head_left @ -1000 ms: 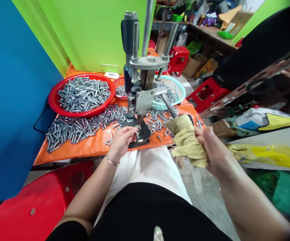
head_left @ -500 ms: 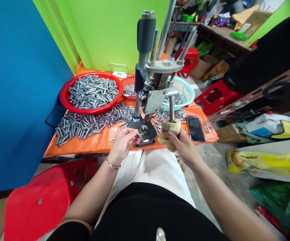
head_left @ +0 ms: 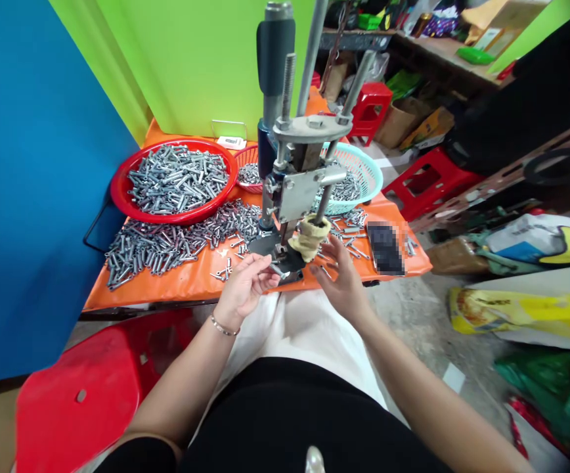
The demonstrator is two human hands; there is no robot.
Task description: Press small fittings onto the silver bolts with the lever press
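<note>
In front of the upright hand press (head_left: 301, 197), my left hand (head_left: 246, 286) pinches a small metal part (head_left: 278, 270) over the dark base of the press. My right hand (head_left: 341, 282) is apart from the lever, fingers spread and with nothing in them. Just above and left of it, the cloth-wrapped lever handle (head_left: 310, 238) hangs close to the press column. A large heap of metal parts (head_left: 154, 249) lies on the orange table cover (head_left: 186, 284) to the left of the press.
A red basin (head_left: 117, 190) full of metal parts stands at the back left, near a small red basket (head_left: 250, 156). Behind the press is a light-blue basket (head_left: 371, 177). A phone (head_left: 386, 248) lies at the right; a red stool (head_left: 78, 394) stands at the lower left.
My right hand has let go of the wrapped handle and moved slightly left, its fingers opening. The handle has swung left towards the press. My left hand still holds the part near the base.
</note>
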